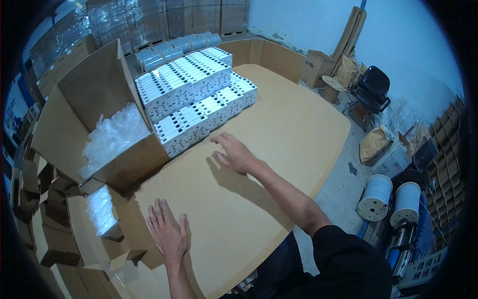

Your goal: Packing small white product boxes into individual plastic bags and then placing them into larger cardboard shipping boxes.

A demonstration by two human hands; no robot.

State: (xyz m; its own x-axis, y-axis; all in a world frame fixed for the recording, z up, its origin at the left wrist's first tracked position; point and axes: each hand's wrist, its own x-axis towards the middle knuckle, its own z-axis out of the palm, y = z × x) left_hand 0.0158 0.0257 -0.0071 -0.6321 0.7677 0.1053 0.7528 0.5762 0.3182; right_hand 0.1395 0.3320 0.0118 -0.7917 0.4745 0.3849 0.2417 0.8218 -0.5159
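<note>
My left hand (168, 233) is over the near left part of the tan tabletop (259, 199), fingers stretched out and holding nothing. Beside it stands an open cardboard box (130, 219) with white, plastic-wrapped packs (103, 212) inside. Farther off, my right hand (234, 153) hovers above the table with its fingers apart and nothing in them. Closest to that hand are stacked rows of small white boxes (181, 130) with dark printed patterns, piled in two levels at the far left.
A large open carton (132, 162) holding crumpled clear plastic bags (115, 132) stands left of the stacks. Many flattened cartons (59, 239) crowd the left side. On the floor at right are a black chair (372, 84) and white cable spools (375, 197). Wrapped rolls (174, 47) lie behind.
</note>
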